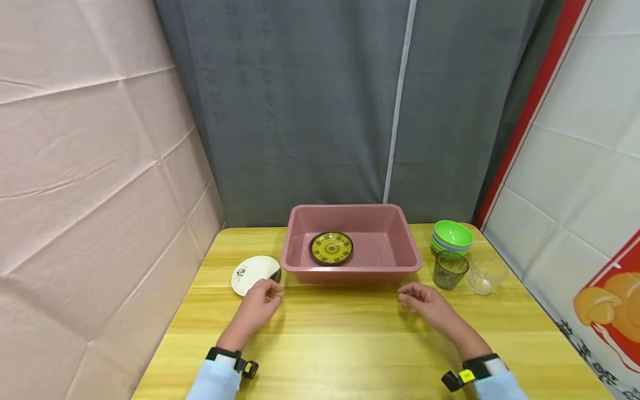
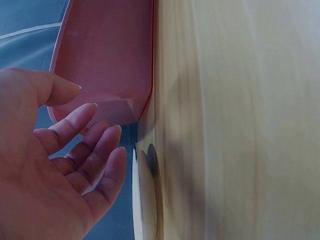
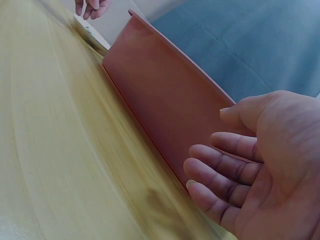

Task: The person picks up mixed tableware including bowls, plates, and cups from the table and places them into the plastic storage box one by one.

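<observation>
A pink rectangular basin (image 1: 350, 276) stands at the back of the wooden table. Inside it, left of the middle, lies a yellow patterned plate (image 1: 331, 248) with a dark rim. My left hand (image 1: 260, 304) hovers at the near edge of a white plate (image 1: 253, 273) with a dark patch and a small plant print. In the left wrist view its fingers (image 2: 107, 175) are loosely curled with nothing between them. My right hand (image 1: 425, 303) is held in front of the basin's right corner, left of a dark glass cup (image 1: 450, 270). Its relaxed fingers (image 3: 220, 160) hold nothing.
Green and bluish bowls (image 1: 453, 235) are stacked at the back right of the table (image 1: 330, 355). A clear glass cup (image 1: 486, 274) stands beside the dark one. Grey curtain (image 1: 300, 111) hangs behind the basin, and pale sheets (image 1: 100, 166) line both sides.
</observation>
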Tool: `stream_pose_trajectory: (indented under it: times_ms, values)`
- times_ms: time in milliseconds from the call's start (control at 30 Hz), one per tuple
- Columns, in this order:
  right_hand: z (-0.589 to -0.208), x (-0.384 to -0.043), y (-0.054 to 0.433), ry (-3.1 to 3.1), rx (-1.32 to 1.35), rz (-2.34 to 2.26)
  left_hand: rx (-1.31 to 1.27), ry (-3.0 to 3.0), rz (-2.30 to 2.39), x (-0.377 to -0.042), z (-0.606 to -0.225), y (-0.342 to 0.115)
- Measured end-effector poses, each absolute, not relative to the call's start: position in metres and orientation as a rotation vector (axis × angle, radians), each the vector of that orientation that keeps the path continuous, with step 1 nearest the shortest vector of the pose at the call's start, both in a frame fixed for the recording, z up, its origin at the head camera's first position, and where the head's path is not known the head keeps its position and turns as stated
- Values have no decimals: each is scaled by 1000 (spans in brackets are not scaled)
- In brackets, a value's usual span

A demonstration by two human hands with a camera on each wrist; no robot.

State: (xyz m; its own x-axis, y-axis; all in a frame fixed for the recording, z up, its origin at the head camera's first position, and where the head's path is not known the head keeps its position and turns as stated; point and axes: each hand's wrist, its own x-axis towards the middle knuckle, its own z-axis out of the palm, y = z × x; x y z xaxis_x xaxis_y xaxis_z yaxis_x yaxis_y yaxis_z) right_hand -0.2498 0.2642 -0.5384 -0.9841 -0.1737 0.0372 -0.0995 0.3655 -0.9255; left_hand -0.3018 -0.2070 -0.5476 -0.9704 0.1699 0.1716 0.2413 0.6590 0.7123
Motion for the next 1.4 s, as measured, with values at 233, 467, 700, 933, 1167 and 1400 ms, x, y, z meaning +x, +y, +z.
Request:
stream_pose_trajectory:
  times_ms: [233,467,700,933,1167,1400]
  values:
    - [-542,-247,262,2505,-282,-1729,-307,-2792,-1112,-308,-541,-216]
    - [-544,-244,261,2475,-282,-1724,-122,-2800,-860,-331,-529,-240]
    - [-545,-242,260,2477,-281,-1716,85,-2843,-807,-361,-526,-270]
    - [-550,-240,257,2426,-300,-1749,225,-2940,-856,-390,-537,-296]
    - [-552,-238,257,2377,-331,-1768,223,-3005,-923,-401,-543,-306]
    - [-547,-236,256,2377,-307,-1738,242,-3026,-958,-406,-546,-307]
